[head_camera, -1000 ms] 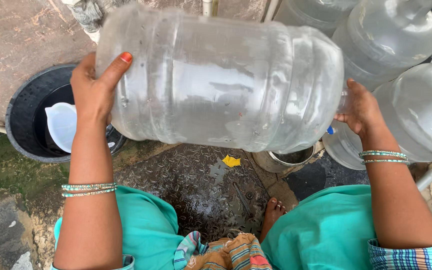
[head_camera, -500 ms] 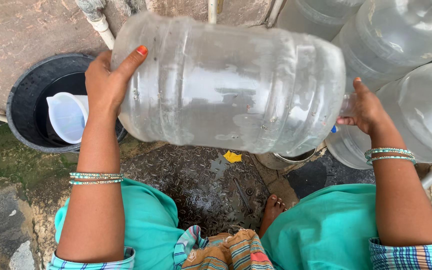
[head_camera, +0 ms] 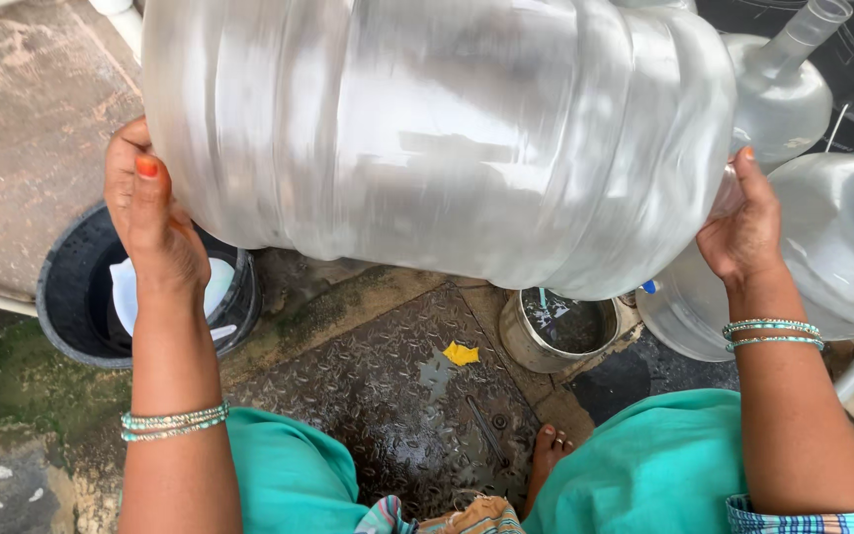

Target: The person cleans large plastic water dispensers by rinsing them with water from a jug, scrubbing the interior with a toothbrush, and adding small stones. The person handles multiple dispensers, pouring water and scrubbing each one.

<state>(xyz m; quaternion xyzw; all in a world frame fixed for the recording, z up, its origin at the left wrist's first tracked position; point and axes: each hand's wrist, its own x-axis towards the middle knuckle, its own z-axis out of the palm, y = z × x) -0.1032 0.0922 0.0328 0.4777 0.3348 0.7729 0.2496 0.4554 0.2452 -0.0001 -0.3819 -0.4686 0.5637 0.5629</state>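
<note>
Above the wet floor (head_camera: 397, 396) we hold the big clear jug (head_camera: 437, 138) sideways, left hand (head_camera: 155, 222) spread on its base, right hand (head_camera: 743, 222) near its neck; bulky, slick, rigid

The large water jug (head_camera: 437, 138) was clear and colourless. Below it lay a yellow scrap (head_camera: 461, 353) on a dark studded metal plate (head_camera: 387, 396). Left of the jug stood a black bucket (head_camera: 76, 316); the thumbnail (head_camera: 146, 166) was orange, the bangles (head_camera: 174, 422) turquoise.
</note>
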